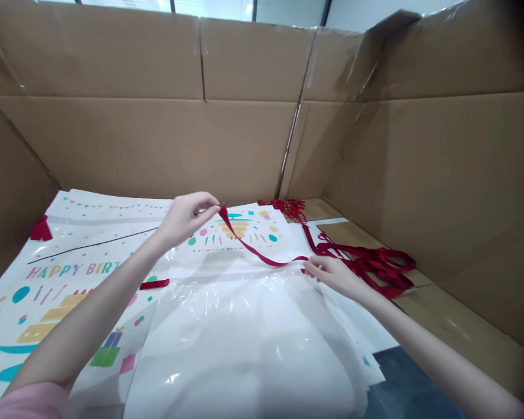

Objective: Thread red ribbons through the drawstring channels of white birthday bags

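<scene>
A dark red ribbon point(259, 254) hangs in a slack curve between my two hands. My left hand point(191, 216) is closed in a pinch on its upper end, raised over the printed sheets. At the lower right, my right hand point(332, 273) has its fingers closed on the ribbon's other end. Below lies a clear plastic bag or sheet point(244, 337), glossy and wrinkled, over white paper. Under my left arm is a printed birthday sheet point(109, 343) with colourful pictures, and a short red ribbon piece point(154, 284) rests on it.
A pile of red ribbons point(375, 265) lies right of my right hand, with tangled red cords point(290, 208) behind it. A red tassel-like piece point(41, 228) sits at the left edge. Tall cardboard walls point(157, 145) enclose the back and sides. A thin black line point(91, 247) crosses the left sheet.
</scene>
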`<state>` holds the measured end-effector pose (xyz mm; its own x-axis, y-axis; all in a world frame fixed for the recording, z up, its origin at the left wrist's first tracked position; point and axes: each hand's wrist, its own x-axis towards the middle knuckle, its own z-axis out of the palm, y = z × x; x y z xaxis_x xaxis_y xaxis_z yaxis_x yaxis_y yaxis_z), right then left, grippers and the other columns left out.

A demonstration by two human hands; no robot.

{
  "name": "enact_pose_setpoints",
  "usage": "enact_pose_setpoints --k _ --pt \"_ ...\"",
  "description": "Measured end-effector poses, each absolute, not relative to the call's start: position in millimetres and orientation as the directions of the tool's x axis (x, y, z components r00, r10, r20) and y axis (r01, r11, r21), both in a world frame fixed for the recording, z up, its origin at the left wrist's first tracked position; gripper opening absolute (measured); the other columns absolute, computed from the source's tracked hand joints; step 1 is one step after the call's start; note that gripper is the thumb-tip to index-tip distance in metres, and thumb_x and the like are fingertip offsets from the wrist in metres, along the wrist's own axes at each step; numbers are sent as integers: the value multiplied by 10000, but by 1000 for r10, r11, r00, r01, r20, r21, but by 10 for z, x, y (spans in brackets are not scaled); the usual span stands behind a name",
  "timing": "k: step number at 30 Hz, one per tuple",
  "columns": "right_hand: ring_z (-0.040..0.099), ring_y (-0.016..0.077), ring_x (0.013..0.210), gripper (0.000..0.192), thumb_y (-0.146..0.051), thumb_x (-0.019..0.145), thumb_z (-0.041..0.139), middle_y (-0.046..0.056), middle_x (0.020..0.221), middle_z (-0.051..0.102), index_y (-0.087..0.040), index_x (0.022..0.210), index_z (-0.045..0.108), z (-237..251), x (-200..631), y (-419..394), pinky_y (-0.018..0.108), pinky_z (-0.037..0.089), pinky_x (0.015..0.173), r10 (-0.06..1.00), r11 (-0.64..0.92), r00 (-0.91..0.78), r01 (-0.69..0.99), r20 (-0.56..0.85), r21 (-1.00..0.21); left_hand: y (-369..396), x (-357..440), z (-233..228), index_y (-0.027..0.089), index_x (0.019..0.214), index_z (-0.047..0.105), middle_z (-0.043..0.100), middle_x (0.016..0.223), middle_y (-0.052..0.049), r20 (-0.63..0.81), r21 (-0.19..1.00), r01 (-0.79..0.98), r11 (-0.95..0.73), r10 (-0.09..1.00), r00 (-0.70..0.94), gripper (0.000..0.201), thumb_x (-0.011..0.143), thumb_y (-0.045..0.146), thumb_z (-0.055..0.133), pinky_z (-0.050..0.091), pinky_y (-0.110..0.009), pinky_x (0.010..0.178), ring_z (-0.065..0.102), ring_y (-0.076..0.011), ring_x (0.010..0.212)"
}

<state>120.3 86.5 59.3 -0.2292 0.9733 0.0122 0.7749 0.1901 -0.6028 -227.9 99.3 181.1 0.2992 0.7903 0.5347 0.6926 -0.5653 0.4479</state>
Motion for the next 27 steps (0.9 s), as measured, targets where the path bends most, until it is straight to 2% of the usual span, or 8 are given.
enact_pose_setpoints --k 5,9,15,20,27 --pt "551 168 588 439 -595 759 542 50 632 620 -173 639 559 349 1526 651 260 366 537 961 -21 -124 859 -248 -511 989 -2618 1915 211 791 645 489 554 34 603 457 741 -492 784 148 220 829 398 536 276 -221 458 359 -96 475" --pt "561 159 539 453 -617 723 577 56 624 636 -165 745 575 262 1484 594 251 356 501 942 -139 -47 847 -333 -513 976 -2747 1855 212 813 641 526 602 19 600 511 713 -481 793 105 232 823 422 542 292 -223 458 380 -100 484" --pt "487 115 491 453 -588 619 677 25 579 574 -165 681 528 270 1419 605 232 309 462 920 -234 15 823 -392 -518 1043 -2858 1773 209 810 640 563 657 9 599 552 670 -496 795 94 203 820 394 556 310 -222 463 406 -95 501" --pt "435 98 462 520 -546 515 751 -34 531 518 -192 793 491 250 1409 558 226 316 460 903 -375 101 658 -417 -653 1034 -2945 1819 220 822 636 594 701 4 624 590 616 -522 779 63 151 818 356 571 345 -227 482 469 -103 543" --pt "447 106 504 506 -435 499 756 -22 594 549 -207 835 455 327 1182 461 220 314 456 920 -374 121 562 -373 -738 1012 -3050 1852 211 825 633 645 771 -14 656 596 578 -557 753 50 137 805 340 591 430 -246 555 580 -136 649"
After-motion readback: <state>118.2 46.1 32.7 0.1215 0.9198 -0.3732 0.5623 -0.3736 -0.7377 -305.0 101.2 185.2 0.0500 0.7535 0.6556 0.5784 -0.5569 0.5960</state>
